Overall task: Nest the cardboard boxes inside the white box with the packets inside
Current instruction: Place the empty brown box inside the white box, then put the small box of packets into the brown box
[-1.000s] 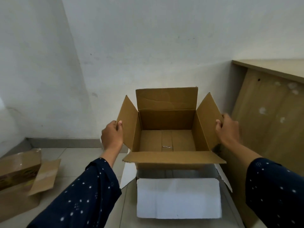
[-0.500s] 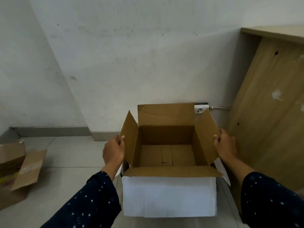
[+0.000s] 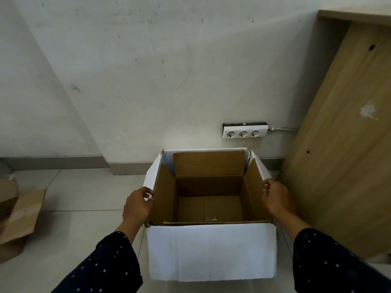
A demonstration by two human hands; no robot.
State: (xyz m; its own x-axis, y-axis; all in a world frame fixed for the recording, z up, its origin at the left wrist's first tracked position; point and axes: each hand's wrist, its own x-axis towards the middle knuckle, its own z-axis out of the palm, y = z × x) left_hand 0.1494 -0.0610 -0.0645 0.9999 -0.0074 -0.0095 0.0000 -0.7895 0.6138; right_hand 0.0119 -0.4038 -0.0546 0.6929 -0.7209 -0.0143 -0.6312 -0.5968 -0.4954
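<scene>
While the open brown cardboard box [image 3: 208, 199] is sitting down inside the big white box [image 3: 211, 250], the left hand [image 3: 137, 205] and right hand [image 3: 276, 196] are pinching its thin, bendy side flaps, so it is probably feeling light.

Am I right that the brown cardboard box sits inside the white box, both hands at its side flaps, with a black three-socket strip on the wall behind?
Nearly. The head view shows the socket strip is white, not black. The rest holds.
</scene>
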